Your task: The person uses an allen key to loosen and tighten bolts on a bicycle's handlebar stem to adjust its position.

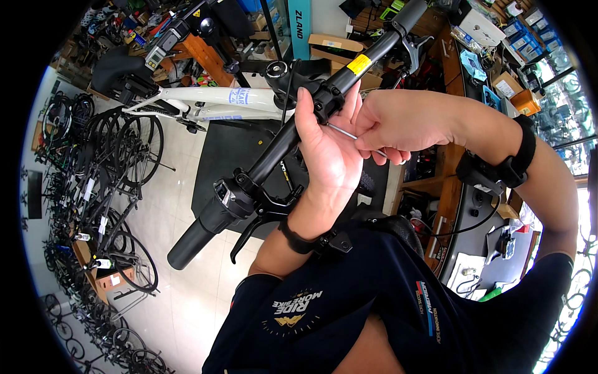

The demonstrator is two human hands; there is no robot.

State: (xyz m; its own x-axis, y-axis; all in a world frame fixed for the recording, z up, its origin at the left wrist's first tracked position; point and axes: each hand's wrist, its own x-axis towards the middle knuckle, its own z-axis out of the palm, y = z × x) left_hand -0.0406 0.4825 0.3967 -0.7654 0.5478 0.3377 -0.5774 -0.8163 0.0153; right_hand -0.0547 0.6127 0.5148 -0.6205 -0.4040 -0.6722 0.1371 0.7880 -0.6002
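A black bicycle handlebar [277, 146] runs diagonally from the lower left grip to the upper right. My left hand [327, 153] is wrapped around it at the black stem clamp [327, 103]. My right hand [398, 121] is closed on a thin silver hex key [349, 133], whose tip points into the clamp. The bike's white frame [212, 103] stretches left to a black saddle [118, 68]. A black brake lever [252, 224] and shifter sit near the lower grip.
Many bicycle wheels and bikes [106, 187] line the left side. A black floor mat [230, 156] lies under the bike. A workbench [492, 249] with cables and tools stands at the right, cardboard boxes [336, 43] at the back.
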